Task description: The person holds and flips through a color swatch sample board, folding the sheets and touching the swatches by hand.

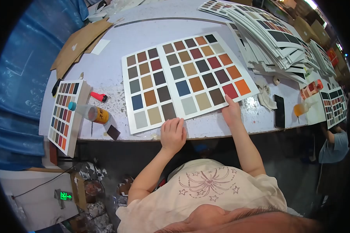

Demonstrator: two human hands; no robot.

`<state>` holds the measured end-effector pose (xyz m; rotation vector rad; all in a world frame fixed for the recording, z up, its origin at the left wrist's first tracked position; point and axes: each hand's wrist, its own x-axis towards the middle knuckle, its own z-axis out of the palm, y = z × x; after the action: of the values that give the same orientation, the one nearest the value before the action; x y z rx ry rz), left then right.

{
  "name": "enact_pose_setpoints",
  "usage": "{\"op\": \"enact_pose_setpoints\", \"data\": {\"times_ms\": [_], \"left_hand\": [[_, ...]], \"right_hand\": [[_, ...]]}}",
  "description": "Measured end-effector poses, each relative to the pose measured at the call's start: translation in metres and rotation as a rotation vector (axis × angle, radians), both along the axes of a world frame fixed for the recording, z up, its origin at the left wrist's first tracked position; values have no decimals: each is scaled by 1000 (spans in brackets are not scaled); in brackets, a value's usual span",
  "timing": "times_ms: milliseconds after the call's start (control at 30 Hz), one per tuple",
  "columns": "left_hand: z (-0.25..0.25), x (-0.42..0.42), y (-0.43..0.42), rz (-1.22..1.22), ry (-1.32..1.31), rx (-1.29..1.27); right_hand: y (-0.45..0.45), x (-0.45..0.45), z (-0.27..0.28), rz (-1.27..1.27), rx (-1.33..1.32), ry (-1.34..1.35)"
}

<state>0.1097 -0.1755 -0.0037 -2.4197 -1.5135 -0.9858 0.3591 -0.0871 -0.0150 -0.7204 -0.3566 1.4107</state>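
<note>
A large folding colour sample card lies open on the table in front of me, with rows of brown, grey, blue, red and orange swatches on both white panels. My left hand is closed at its lower edge near the fold, fingers together and curled against the border. Farther right, my right hand grips the lower right edge, the thumb on top and the other fingers mostly hidden beneath.
Many sample cards are heaped at the back right. On the left are a stack of cards, a plastic bottle, a red-handled tool and cardboard. A phone lies right; another person's sleeve shows beyond.
</note>
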Motion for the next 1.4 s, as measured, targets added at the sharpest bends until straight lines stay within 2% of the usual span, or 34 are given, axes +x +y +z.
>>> {"op": "enact_pose_setpoints", "data": {"times_ms": [200, 400, 533, 600, 700, 800, 900, 1000, 1033, 1100, 1167, 1200, 1233, 1300, 1367, 1400], "left_hand": [[1, -1, 1, -5, 15, -8], [7, 1, -1, 1, 38, -12], [8, 0, 0, 1, 38, -7], [7, 2, -1, 6, 26, 3], [6, 1, -3, 14, -58, -40], [9, -5, -5, 30, -246, -103], [8, -5, 0, 27, -1240, -395], [31, -18, 2, -222, -1382, -568], [40, -20, 3, -309, -1421, -618], [64, -12, 5, -425, -1407, -528], [87, -5, 6, -518, -1442, -434], [78, -12, 9, -572, -1469, -409], [85, -8, 7, -541, -1498, -333], [68, -19, 5, -326, -1575, -381], [91, -19, 8, 97, -1736, -439], [89, -25, 9, 125, -1721, -456]], "right_hand": [[4, 3, -12, 15, 21, 52], [1, 9, -1, 31, 91, 66], [-1, 47, 16, 42, 16, -77], [0, 72, 29, 135, -58, -211], [-2, 77, 41, 159, -124, -317], [-3, 72, 45, 123, -97, -314], [-5, 60, 60, 62, -99, -155], [-8, 45, 64, 32, -128, 77], [-9, 35, 58, 100, -127, 194], [-13, 12, 42, 237, -127, 426], [-23, -28, 39, 282, -111, 498], [-30, -50, 43, 354, -94, 513], [-40, -70, 49, 422, -74, 528], [-61, -105, 66, 464, -54, 392], [-71, -118, 66, 574, -52, 393], [-73, -115, 70, 746, -55, 334]]}}
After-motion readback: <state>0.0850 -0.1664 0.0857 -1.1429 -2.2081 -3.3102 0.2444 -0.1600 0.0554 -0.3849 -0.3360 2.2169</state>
